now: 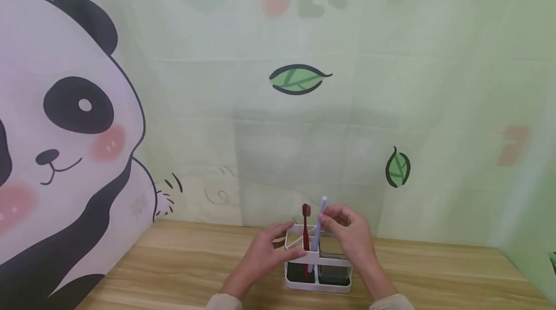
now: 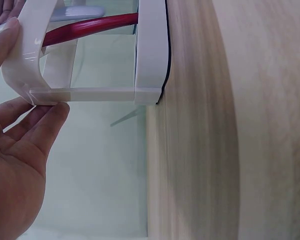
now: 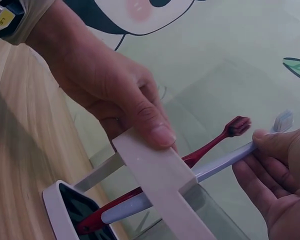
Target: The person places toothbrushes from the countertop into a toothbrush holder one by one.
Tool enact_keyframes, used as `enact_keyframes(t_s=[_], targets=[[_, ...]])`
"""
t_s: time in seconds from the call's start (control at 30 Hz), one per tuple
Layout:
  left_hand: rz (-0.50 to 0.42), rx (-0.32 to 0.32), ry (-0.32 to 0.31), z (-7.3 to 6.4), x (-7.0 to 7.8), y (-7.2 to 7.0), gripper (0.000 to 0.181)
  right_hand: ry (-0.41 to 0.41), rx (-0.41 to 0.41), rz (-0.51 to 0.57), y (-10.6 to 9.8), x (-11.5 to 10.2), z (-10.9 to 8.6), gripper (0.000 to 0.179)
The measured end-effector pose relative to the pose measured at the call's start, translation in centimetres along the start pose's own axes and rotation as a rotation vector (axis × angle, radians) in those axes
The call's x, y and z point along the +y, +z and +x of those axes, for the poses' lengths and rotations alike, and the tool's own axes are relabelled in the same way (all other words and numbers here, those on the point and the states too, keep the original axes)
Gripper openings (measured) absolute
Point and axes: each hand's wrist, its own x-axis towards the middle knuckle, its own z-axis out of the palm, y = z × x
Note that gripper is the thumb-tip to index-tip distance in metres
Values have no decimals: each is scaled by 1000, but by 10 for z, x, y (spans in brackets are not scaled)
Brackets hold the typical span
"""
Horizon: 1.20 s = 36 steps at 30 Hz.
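Observation:
A white toothbrush holder [image 1: 319, 288] with a dark base stands on the wooden table. My left hand [image 1: 265, 249] grips its upper frame at the left corner, thumb on the front rim and fingertips at the side post. A red toothbrush [image 3: 202, 152] leans in the left compartment, bristles up. Between the thumb and fingers of my right hand [image 1: 354, 232], a pale blue toothbrush [image 3: 225, 162] is pinched just below its head. Its handle passes down through the same compartment, beside the red one. Whether its lower end touches the base, I cannot tell.
A clear cup [image 1: 334, 252] sits in the holder's right compartment. Behind the wooden table [image 1: 195, 261] hangs a pale green cloth backdrop [image 1: 195, 107] with a printed panda and leaves.

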Motion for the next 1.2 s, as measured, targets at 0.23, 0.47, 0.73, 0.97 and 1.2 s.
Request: enact_keyframes(t_s=[0.23,0.47,0.73,0.97,1.2], targets=[[-1,13,8,2,-2,2,71,6,-39,-5,3,7,2,16],[-9,9,3,2,-2,3,72,-28,-70,-18,4,10,1,11],[-1,1,-21,2,-1,2,72,-30,-77,-91,4,10,0,9],[6,2,-10,2,-1,1,71,-35,-80,-97,4,10,-1,9],[11,-4,-19,1,-1,1,70,-42,-89,-66,4,10,-1,8]])
